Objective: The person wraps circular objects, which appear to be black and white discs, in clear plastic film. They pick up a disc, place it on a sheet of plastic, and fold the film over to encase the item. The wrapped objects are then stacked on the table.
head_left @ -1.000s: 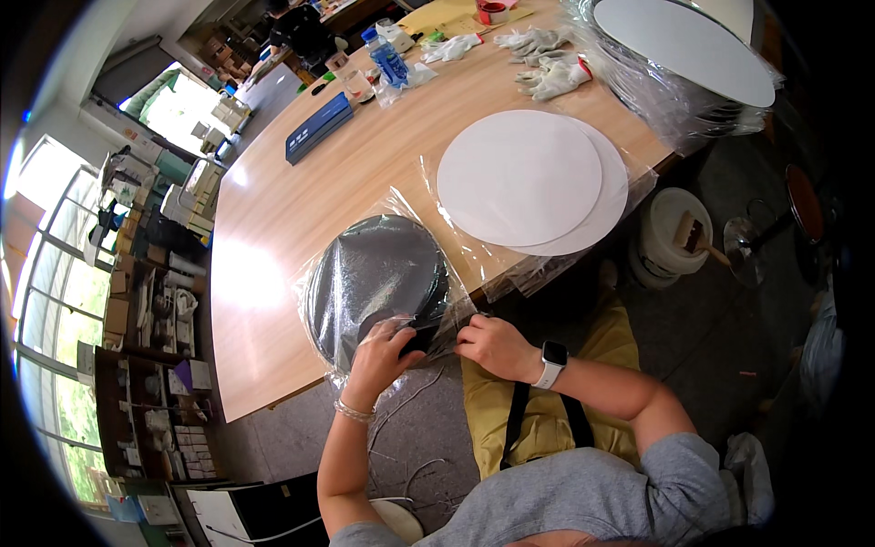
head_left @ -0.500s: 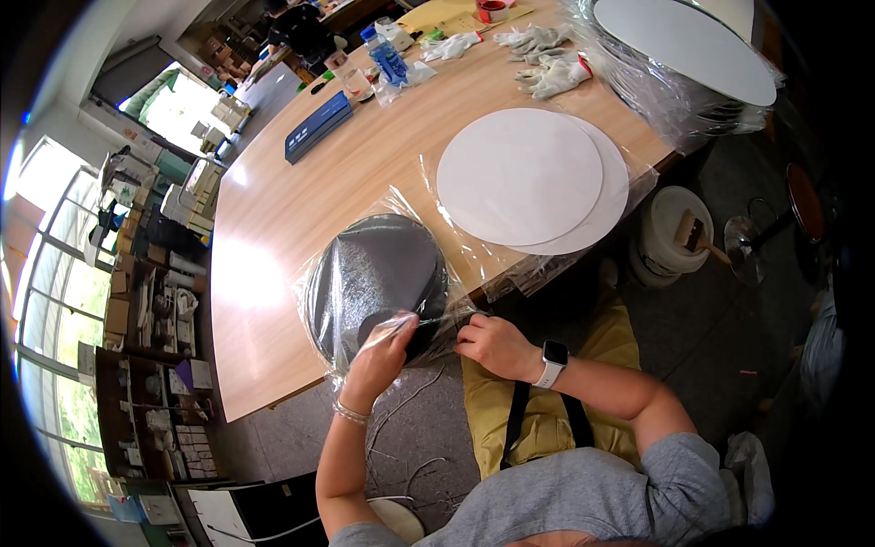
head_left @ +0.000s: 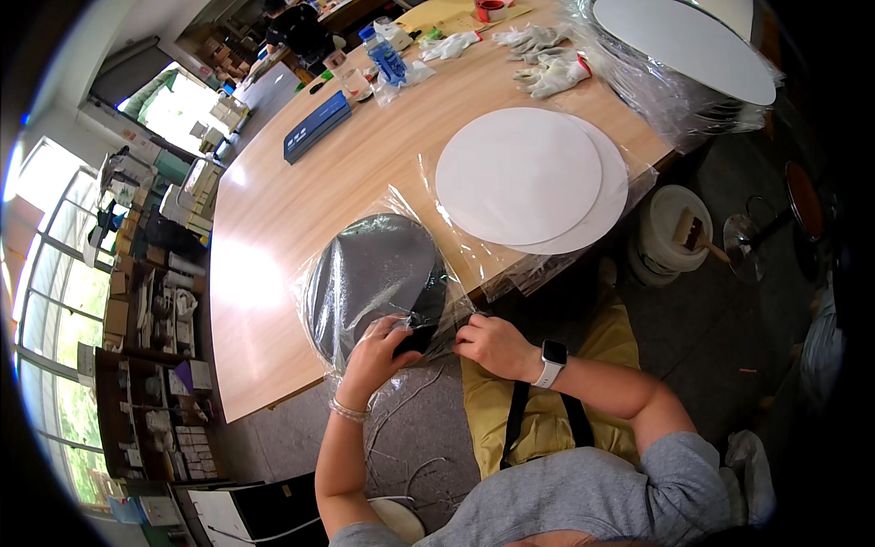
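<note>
A dark grey round disc (head_left: pixel 369 273) lies inside a clear plastic bag (head_left: pixel 401 205) at the near edge of the wooden table (head_left: pixel 273 210). My left hand (head_left: pixel 378 351) pinches the bag's open edge over the disc's near rim. My right hand (head_left: pixel 492 345), with a white watch on its wrist, grips the same bag edge just to the right. Both hands sit at the table's edge, above my lap.
Two white round discs (head_left: pixel 519 173) on clear plastic lie to the right. A wrapped stack of discs (head_left: pixel 684 55) stands at the far right. White gloves (head_left: pixel 547 68), a blue box (head_left: pixel 314 128) and bottles lie farther back. A white bucket (head_left: pixel 670 232) is on the floor.
My left hand has shifted slightly along the bag's edge. The plastic near the disc's rim has been pulled and crumpled. The disc stays in place.
</note>
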Motion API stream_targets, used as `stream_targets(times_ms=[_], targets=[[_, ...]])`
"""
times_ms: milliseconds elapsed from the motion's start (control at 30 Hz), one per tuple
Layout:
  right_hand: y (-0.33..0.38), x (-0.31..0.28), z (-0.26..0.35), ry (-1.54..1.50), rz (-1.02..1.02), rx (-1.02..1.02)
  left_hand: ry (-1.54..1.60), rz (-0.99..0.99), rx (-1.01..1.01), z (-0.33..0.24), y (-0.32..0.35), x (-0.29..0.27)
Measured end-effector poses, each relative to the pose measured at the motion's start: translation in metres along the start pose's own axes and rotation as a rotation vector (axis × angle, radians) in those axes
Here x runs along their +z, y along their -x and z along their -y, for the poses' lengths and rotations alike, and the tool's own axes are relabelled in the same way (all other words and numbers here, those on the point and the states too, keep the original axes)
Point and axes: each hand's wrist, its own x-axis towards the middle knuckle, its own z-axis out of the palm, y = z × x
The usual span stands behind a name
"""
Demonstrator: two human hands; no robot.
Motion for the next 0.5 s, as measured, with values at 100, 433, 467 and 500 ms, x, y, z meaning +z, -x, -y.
stream_targets(times_ms=[100,433,467,500], targets=[[0.000,0.000,0.000,-0.002,-0.005,0.003,0.025,0.008,0.006,0.000,-0.001,-0.003],[-0.001,0.000,0.000,-0.006,-0.011,-0.004,-0.131,0.046,0.022,-0.014,-0.002,-0.008],[-0.001,0.000,0.001,-0.001,-0.004,0.000,-0.119,0.037,0.022,-0.015,-0.003,-0.007],[-0.001,0.000,0.001,0.004,0.002,0.003,-0.106,0.030,0.021,-0.015,-0.003,-0.006]])
